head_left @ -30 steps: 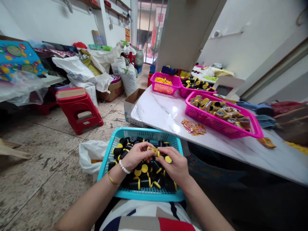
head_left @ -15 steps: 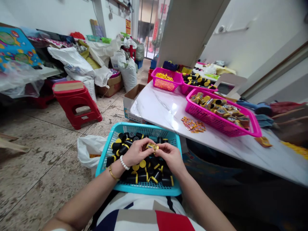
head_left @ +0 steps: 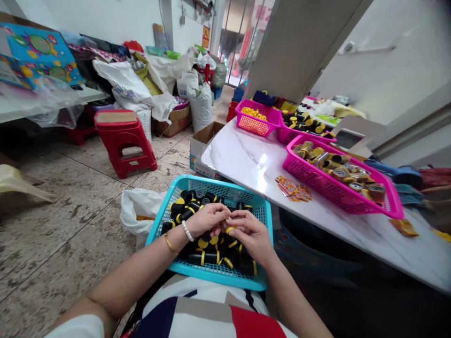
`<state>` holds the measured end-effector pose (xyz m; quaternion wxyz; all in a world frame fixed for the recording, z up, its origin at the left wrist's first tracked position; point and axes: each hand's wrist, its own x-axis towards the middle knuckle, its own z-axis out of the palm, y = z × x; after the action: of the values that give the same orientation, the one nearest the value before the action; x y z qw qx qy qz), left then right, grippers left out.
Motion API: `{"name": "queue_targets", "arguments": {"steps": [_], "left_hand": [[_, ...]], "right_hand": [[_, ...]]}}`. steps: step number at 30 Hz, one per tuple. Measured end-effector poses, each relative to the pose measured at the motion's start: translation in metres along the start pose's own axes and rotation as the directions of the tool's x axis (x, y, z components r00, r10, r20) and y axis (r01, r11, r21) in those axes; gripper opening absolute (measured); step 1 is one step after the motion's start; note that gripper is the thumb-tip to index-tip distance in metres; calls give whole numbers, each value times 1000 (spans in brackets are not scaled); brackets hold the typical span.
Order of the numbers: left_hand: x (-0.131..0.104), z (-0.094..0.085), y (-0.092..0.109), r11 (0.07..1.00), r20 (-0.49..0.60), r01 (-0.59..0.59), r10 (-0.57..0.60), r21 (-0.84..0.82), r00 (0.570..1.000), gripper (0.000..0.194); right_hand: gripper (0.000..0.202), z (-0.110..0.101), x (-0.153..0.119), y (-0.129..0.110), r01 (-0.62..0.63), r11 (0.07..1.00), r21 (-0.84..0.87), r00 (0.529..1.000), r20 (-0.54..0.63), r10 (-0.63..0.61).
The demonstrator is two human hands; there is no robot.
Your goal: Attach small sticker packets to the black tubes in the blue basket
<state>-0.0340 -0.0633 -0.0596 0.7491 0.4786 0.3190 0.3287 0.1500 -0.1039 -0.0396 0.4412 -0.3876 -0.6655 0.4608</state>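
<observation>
My left hand, with a pearl bracelet and a gold bangle at its wrist, is closed in a pinch over the turquoise basket. Facing it, my right hand pinches the same small yellow-rimmed cylinder. Fingers cover most of that piece; its printed wrap shows only in part. Below both hands, the basket holds many black cylinders with yellow caps, lying loose at all angles. The basket rests at my lap, close to the table edge.
Flat printed wrappers lie on the white marbled table. Beside them a pink basket holds wrapped cylinders; another pink basket has yellow pieces. A white bag and a red stool stand left.
The view has swung a little left, so the surroundings sit further right. My fingers have closed further round the small cylinder, hiding more of its wrap.
</observation>
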Motion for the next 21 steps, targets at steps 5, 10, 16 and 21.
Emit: {"name": "queue_targets", "arguments": {"steps": [5,10,16,21], "left_hand": [[-2,-2,1,993,141,66,-52,-101,989,45],[0,-1,-2,989,97,95,-84,-114,992,42],[0,-1,-2,978,154,145,-121,-153,981,45],[0,0,-3,986,50,120,-115,-112,992,47]], "right_hand": [[12,3,-3,2,138,987,-83,977,-150,-149],[22,3,-4,5,93,993,-77,990,-102,-101],[12,6,-7,9,111,994,-3,985,-132,-111],[24,6,-5,9,98,985,-145,988,-108,-114]]}}
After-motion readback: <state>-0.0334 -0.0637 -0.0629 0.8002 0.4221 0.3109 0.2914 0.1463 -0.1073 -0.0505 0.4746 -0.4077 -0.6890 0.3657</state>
